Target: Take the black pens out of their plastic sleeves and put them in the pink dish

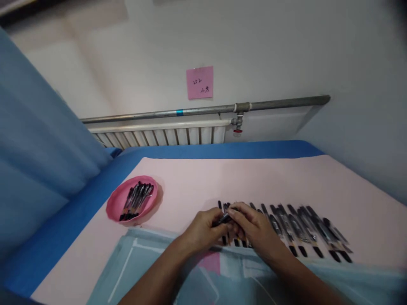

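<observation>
My left hand [205, 231] and my right hand [249, 224] meet over the pink table covering. Between them is a slim, dark, pen-like stick [223, 219]; the left thumb and fingers close round one end and the right fingertips pinch the other. Its exact kind is too small to make out. Several similar black-ended sticks [297, 228], some seemingly in clear wrapping, lie in a row under and to the right of my hands. My hands partly hide the row's left end.
A pink oval dish [114, 203] holding several similar sticks stands at the left. Light-blue cloth or plastic [152, 250] lies along the near edge. A blue curtain [41, 127] hangs on the left. Behind the table are a radiator [171, 135] and a pipe [203, 110].
</observation>
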A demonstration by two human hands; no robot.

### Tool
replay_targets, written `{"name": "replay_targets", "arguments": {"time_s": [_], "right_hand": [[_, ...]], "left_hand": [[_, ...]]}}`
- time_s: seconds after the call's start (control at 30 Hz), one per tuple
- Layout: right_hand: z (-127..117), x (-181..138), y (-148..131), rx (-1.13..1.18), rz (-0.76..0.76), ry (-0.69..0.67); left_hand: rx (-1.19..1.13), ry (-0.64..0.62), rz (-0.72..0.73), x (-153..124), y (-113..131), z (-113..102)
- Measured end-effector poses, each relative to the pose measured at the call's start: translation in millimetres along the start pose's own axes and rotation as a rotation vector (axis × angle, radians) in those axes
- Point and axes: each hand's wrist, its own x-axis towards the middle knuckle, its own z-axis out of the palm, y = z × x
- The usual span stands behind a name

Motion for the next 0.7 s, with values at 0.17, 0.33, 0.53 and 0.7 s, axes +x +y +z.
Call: {"name": "replay_targets", "arguments": {"time_s": [0.17, 0.33, 0.53, 0.7], "right_hand": [[8.2, -3.1, -2.8, 0.037, 0.01, 0.074], [10.9, -3.5, -1.8, 0.04, 0.054, 0.13], [10.5, -4.9, -0.1, -0.094, 0.068, 0.051], [11.7, -5.8, 2.8, -0.152, 0.066, 0.014]], "left_hand": [[0.186, 0.059, 0.069, -1.6, 8.2, -19.5], [0.593, 0.642, -0.068, -10.3, -4.8, -86.1], [0.939, 0.999, -0.531, -36.0, -32.0, -162.1], [0.949, 0.981, -0.715, -41.7, -54.8, -175.7]]}}
